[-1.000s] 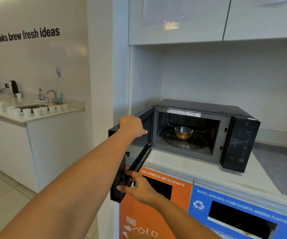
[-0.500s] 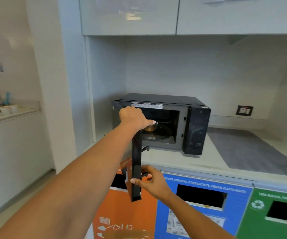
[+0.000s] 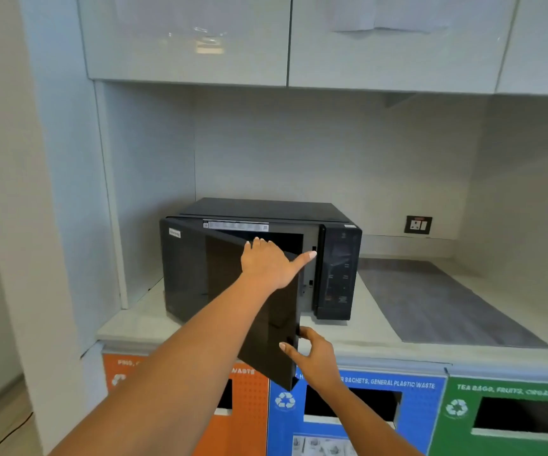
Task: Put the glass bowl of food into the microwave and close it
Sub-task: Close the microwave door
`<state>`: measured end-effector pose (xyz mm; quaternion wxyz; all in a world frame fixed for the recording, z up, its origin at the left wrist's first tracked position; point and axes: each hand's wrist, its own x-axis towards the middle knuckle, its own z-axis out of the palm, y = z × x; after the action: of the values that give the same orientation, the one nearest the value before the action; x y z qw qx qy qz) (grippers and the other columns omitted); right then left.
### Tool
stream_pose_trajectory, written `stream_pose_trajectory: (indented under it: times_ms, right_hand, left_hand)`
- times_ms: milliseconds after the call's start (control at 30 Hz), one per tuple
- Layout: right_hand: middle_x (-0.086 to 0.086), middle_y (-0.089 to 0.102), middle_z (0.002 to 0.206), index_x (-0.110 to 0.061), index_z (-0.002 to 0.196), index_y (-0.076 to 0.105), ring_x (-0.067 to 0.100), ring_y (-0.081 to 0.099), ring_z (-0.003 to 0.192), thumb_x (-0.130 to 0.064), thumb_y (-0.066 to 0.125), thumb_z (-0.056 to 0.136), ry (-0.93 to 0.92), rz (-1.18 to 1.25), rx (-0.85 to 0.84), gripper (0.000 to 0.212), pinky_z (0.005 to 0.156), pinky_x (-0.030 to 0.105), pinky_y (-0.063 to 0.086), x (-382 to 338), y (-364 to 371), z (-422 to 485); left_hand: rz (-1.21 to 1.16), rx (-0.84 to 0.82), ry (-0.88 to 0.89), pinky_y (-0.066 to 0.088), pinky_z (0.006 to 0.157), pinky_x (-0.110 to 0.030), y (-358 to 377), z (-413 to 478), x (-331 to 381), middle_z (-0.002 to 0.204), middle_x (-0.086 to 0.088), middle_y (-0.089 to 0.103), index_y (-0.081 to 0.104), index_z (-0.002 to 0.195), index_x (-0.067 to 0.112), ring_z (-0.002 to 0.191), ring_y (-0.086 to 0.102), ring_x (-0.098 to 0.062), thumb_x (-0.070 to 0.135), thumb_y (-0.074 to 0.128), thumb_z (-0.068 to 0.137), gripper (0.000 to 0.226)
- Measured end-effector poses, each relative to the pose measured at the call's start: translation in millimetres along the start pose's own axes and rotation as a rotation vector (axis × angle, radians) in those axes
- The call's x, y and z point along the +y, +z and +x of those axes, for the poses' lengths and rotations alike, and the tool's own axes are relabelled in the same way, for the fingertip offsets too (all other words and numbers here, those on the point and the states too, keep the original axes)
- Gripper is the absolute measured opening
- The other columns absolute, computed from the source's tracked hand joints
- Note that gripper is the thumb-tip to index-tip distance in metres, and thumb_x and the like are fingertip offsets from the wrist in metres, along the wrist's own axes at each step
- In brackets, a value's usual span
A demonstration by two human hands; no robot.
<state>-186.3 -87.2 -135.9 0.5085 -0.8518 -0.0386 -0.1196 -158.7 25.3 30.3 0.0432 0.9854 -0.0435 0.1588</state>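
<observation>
I'm looking into a pale alcove: glossy wall cabinets point(image 3: 187, 37) overhead, a light tabletop point(image 3: 374, 334) below, and the black microwave point(image 3: 266, 258) standing on it toward the alcove's left side. To the microwave's right a grey mat point(image 3: 437, 304) lies flat on the tabletop, and above that a wall socket point(image 3: 417, 224) sits on the back wall. Under the tabletop's front edge run three bin fronts: orange point(image 3: 246, 413) below the microwave, blue point(image 3: 358, 413) beside it, green point(image 3: 509, 416) furthest right.

The microwave door point(image 3: 233, 291) is partly open, its free edge angled out toward me. My left hand point(image 3: 271, 263) lies flat on the door's upper outer face, fingers spread, gripping nothing. My right hand point(image 3: 312, 355) pinches the door's lower free edge, thumb and fingers clamped on it. The glass bowl I cannot see (the door covers the cavity from here).
</observation>
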Motion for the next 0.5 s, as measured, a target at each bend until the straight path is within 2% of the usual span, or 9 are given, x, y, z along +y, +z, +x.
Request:
stream_pose_trajectory:
  times_ms: [167, 300, 500]
  right_hand:
    - [0.003, 0.061, 0.125, -0.016, 0.122, 0.055, 0.019, 0.056, 0.114, -0.033, 0.067, 0.08, 0.075, -0.027, 0.095, 0.047, 0.093, 0.031, 0.046, 10.1, -4.8, 30.7]
    - [0.008, 0.058, 0.124, -0.011, 0.123, 0.054, 0.021, 0.056, 0.111, -0.03, 0.067, 0.081, 0.127, -0.079, 0.135, 0.048, 0.094, 0.033, 0.047, 14.7, -10.2, 52.7]
    - [0.012, 0.055, 0.127, -0.006, 0.126, 0.051, 0.026, 0.056, 0.112, -0.025, 0.064, 0.083, 0.209, -0.065, 0.168, 0.049, 0.098, 0.034, 0.045, 20.6, -14.5, 86.6]
  left_hand:
    - [-0.081, -0.014, 0.092, 0.014, 0.118, -0.045, 18.0, 25.7, 4.8, 0.157, -0.016, 0.016, 0.014, 0.149, 0.006, 0.146, 0.011, -0.029, 0.079, 0.017, 0.079, 0.101]
    - [-0.035, 0.032, 0.147, 0.005, 0.118, -0.049, 28.6, 42.0, 10.2, 0.158, -0.014, 0.016, 0.012, 0.15, 0.012, 0.146, 0.01, -0.029, 0.077, 0.021, 0.08, 0.096]
    - [-0.04, 0.053, 0.212, 0.007, 0.119, -0.045, 42.6, 73.1, 15.0, 0.159, -0.012, 0.012, 0.008, 0.15, 0.014, 0.147, 0.007, -0.027, 0.075, 0.03, 0.081, 0.095]
